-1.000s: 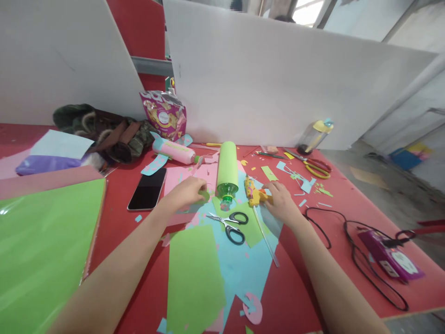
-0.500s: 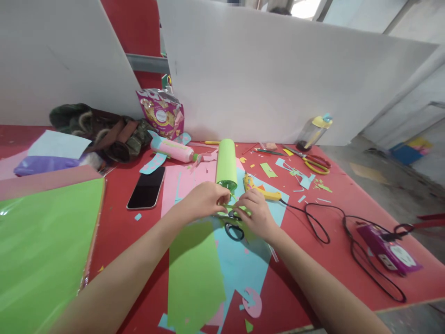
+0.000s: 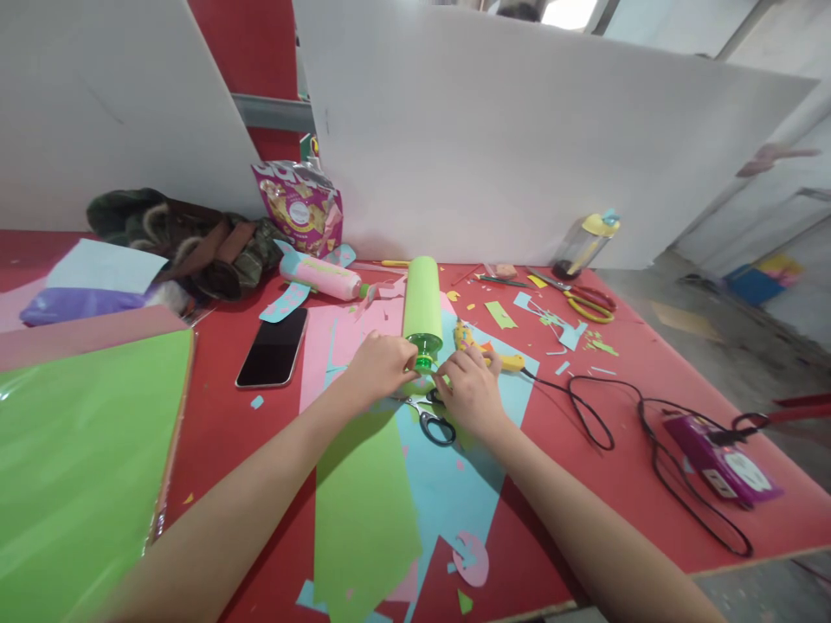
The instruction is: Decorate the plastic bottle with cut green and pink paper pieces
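A bottle wrapped in light green paper point(image 3: 422, 298) lies in the middle of the table, its green transparent neck end toward me. My left hand point(image 3: 383, 368) is closed at the left of the neck, and my right hand point(image 3: 473, 385) is closed at its right. Between their fingertips is a small green paper strip point(image 3: 427, 370), held just in front of the cap end and partly hidden by the fingers. Black-handled scissors point(image 3: 437, 430) lie under my hands, blades partly covered. A yellow glue gun point(image 3: 512, 362) rests just beyond my right hand.
Green and blue sheets point(image 3: 363, 519) lie in front. A phone point(image 3: 273, 348), a pink paper-covered bottle point(image 3: 321, 277) and a snack bag point(image 3: 299, 208) are at left. Right are paper scraps point(image 3: 571, 336), red-and-yellow scissors point(image 3: 590, 305), a cable and a purple power strip point(image 3: 724, 459).
My hands came together from either side of the green bottle, then moved forward to its neck with the green paper strip. The glue gun turned, its handle now pointing right.
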`<state>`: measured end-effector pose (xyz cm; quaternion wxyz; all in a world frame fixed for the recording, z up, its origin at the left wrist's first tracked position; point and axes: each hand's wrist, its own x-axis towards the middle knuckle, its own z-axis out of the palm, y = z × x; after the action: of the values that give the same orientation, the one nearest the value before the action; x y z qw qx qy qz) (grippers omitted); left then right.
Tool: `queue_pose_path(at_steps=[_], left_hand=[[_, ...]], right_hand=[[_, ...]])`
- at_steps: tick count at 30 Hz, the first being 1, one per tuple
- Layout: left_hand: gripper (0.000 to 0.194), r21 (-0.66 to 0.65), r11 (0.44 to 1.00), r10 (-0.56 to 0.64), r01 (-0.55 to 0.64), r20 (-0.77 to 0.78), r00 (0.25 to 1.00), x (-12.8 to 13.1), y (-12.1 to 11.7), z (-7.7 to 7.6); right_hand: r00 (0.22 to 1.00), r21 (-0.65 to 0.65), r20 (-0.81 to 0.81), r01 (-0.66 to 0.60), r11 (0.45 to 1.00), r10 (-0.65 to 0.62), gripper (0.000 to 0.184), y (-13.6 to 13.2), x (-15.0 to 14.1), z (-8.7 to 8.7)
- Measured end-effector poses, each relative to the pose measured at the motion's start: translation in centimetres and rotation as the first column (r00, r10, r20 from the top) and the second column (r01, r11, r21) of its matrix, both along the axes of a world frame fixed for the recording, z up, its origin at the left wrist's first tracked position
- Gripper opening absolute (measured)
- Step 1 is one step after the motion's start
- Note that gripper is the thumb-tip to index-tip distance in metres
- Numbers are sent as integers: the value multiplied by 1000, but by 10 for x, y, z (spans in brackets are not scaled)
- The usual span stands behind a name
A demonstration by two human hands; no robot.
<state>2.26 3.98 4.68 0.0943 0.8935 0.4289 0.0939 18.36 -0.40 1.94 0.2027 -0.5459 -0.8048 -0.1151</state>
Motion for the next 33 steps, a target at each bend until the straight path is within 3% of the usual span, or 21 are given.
queue_pose_path(at_steps=[5, 13, 16, 18, 20, 23, 28, 33], left_hand=[[17, 39, 999, 30, -30, -9, 1000, 1, -1, -2], [9, 13, 1000, 12, -13, 58, 998, -11, 5, 4], [8, 40, 999, -7, 2, 125, 992, -18, 10, 5], [15, 115, 993, -7, -14, 173, 985, -21, 13, 3], [31, 188, 982, -35, -6, 214, 976, -20, 15, -2], [47, 218, 973, -123, 76, 211, 970, -16, 17, -13], [41, 175, 978, -151, 117, 198, 968, -13, 22, -31], [36, 187, 977, -148, 104, 234, 961, -14, 24, -32]], right_hand=[[998, 6, 19, 56, 998, -56, 15, 4, -1, -3], [999, 84, -12, 34, 996, -33, 12, 3, 2, 0], [990, 39, -4, -138, 990, 138, 16, -1, 2, 1], [952, -89, 16, -304, 948, 307, 19, -4, 0, 0], [918, -207, 17, -385, 900, 396, 22, -7, -3, 0], [932, -253, -38, -357, 899, 359, 18, -8, -8, -1], [931, -275, -171, -360, 891, 324, 21, -7, -9, 0], [922, -270, -219, -373, 888, 320, 21, -7, -10, 0]])
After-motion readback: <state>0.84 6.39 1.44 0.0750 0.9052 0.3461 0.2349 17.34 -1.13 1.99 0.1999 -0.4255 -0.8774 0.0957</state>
